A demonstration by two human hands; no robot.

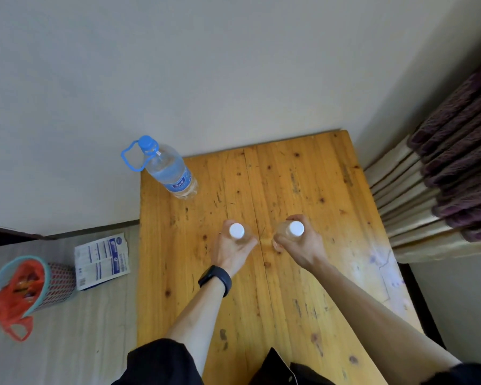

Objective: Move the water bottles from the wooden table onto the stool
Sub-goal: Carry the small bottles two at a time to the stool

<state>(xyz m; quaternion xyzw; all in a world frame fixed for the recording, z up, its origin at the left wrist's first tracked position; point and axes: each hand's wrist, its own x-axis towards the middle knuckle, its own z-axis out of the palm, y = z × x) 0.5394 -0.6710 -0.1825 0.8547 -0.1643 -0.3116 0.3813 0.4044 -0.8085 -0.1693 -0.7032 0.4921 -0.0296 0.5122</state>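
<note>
I see from above the wooden bench (303, 176), which stands in a corner of the room against the wall (206, 65). My left hand (235, 251) is curled around the left small bottle (236, 231), and my right hand (300, 243) grips the right small bottle (296, 228) in the same way. Both are clear bottles with a white cap, both are upright, and the fingers hold them just below the cap. The two bottles are near the middle of the bench, side by side but apart, with a strip of bare wood between them. I cannot tell whether their bottoms touch the bench or are lifted from it. A black band (215, 279) sits on the left wrist. The large bottle (170, 169), with a blue cap, a blue carrying loop and a blue label, stands upright near the far left corner of the bench, well apart from both hands. On the floor, beside the left edge of the bench, lies a white and blue packet (102, 261), and further left stands a basket (59, 284) with a red plastic bag (25, 287) in it. Beyond the right edge hangs a folded curtain (442, 176) in purple and beige.
</note>
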